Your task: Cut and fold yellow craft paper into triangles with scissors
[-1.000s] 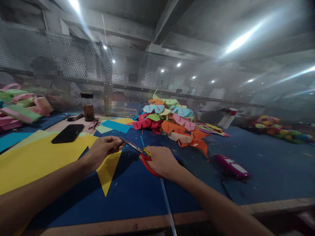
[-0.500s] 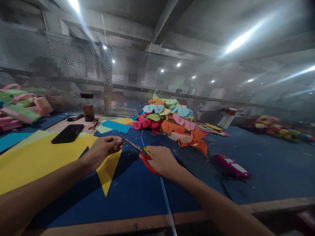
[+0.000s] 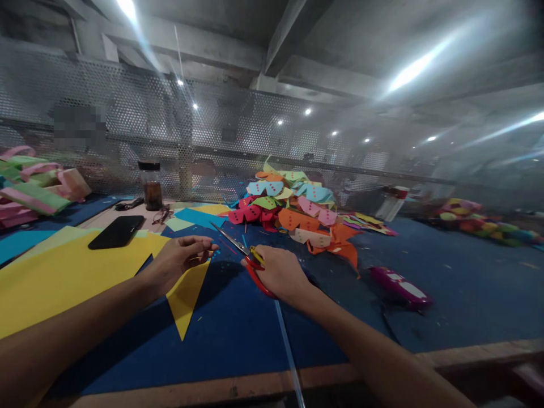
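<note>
My right hand (image 3: 283, 273) is closed around the red and yellow handles of a pair of scissors (image 3: 238, 247), whose blades look closed and point up and left. Left of the tips, my left hand (image 3: 185, 259) is closed in a pinch; a tiny bit seems to be at its fingertips, too small to name. Beneath that hand lies a yellow paper piece (image 3: 187, 294) with a pointed lower end. A large yellow sheet (image 3: 72, 277) spreads further left. Behind the scissors rises a heap of coloured paper shapes (image 3: 297, 204) with dots on them.
A black phone (image 3: 117, 232) lies on the yellow sheet, with a dark-lidded jar (image 3: 152, 186) behind it. At right sits a purple device (image 3: 400, 288) with a cord. Folded paper strips (image 3: 36, 184) are piled at far left. A perforated metal screen (image 3: 221, 124) stands behind.
The scissors have tilted more upright, and their tips have moved up, away from my left fingertips. My right hand has shifted slightly right and up. My left hand has barely moved.
</note>
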A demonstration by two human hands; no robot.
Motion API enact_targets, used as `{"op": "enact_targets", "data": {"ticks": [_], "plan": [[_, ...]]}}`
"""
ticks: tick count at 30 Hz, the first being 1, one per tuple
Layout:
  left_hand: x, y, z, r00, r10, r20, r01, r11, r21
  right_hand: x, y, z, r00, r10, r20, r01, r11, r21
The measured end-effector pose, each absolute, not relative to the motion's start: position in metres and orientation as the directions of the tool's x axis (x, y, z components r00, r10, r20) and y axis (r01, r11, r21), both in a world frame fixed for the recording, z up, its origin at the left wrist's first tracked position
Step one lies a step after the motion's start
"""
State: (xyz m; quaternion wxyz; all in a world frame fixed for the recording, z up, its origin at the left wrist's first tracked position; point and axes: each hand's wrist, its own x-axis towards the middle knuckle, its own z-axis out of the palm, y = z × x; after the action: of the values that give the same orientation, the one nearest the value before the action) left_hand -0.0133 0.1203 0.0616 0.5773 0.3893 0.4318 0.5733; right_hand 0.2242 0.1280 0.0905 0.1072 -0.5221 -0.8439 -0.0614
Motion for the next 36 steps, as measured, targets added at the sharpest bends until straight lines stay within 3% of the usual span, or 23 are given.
{"op": "enact_targets", "data": {"ticks": [2, 5, 8, 11, 15, 20, 24, 29, 36], "plan": [[-0.013, 0.12, 0.061, -0.03, 0.999, -0.026, -0.248, 0.018, 0.969, 0.225, 0.129, 0.089, -0.435, 0.862, 0.261, 0.892, 0.452, -0.006], [-0.014, 0.12, 0.06, -0.039, 0.995, 0.093, 0.059, -0.091, 0.994, 0.226, 0.131, 0.085, -0.447, 0.844, 0.297, 0.884, 0.468, 0.002], [-0.014, 0.121, 0.056, 0.003, 0.953, 0.304, 0.433, -0.275, 0.858, 0.228, 0.132, 0.083, -0.455, 0.832, 0.318, 0.88, 0.474, 0.022], [-0.017, 0.123, 0.052, 0.058, 0.889, 0.453, 0.606, -0.392, 0.692, 0.23, 0.134, 0.083, -0.473, 0.808, 0.352, 0.874, 0.481, 0.071], [-0.023, 0.126, 0.048, 0.062, 0.863, 0.502, 0.682, -0.404, 0.61, 0.235, 0.14, 0.083, -0.506, 0.75, 0.427, 0.86, 0.475, 0.184], [-0.028, 0.129, 0.046, 0.04, 0.899, 0.435, 0.742, -0.319, 0.59, 0.243, 0.151, 0.085, -0.523, 0.751, 0.403, 0.852, 0.449, 0.27], [-0.028, 0.13, 0.046, -0.002, 0.911, 0.413, 0.744, -0.275, 0.609, 0.246, 0.152, 0.092, -0.516, 0.719, 0.467, 0.857, 0.432, 0.282], [-0.028, 0.129, 0.047, 0.017, 0.921, 0.39, 0.765, -0.263, 0.588, 0.247, 0.15, 0.096, -0.517, 0.775, 0.363, 0.85, 0.414, 0.327], [-0.028, 0.131, 0.04, -0.006, 0.924, 0.383, 0.763, -0.244, 0.599, 0.248, 0.154, 0.1, -0.555, 0.719, 0.418, 0.823, 0.403, 0.4]]}}
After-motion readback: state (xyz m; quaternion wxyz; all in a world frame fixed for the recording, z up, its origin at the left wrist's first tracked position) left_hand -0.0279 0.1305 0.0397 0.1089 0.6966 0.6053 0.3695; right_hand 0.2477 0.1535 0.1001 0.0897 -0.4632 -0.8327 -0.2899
